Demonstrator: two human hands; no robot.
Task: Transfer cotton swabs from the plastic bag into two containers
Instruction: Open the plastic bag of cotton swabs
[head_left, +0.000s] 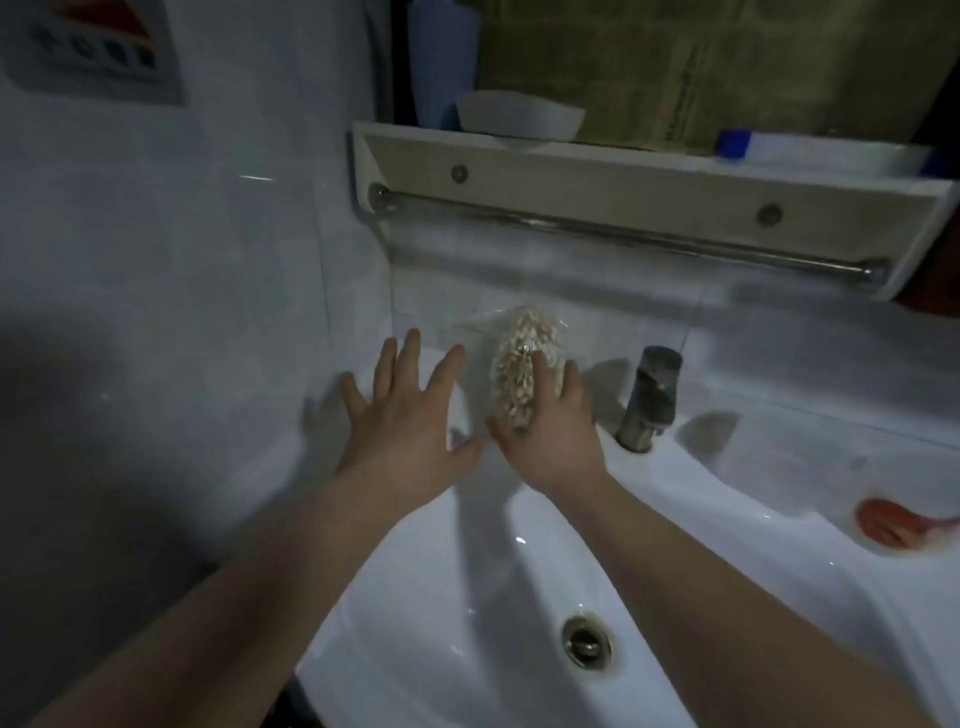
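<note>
A clear plastic bag (524, 358) packed with pale cotton swabs stands upright above the back rim of the white sink (467, 597). My right hand (553, 431) grips the bag from below and behind, thumb on its left side, fingers wrapped round its right side. My left hand (410, 410) hovers just left of the bag with its fingers spread and straight, holding nothing. No container for the swabs is clearly visible near the hands.
A metal faucet (649, 400) stands right of the bag. Above runs a towel bar (623, 231) under a white shelf (649, 176) carrying a white bowl (519, 117) and bottles. A reddish object (893, 522) lies at the sink's right. The drain (587, 639) sits below.
</note>
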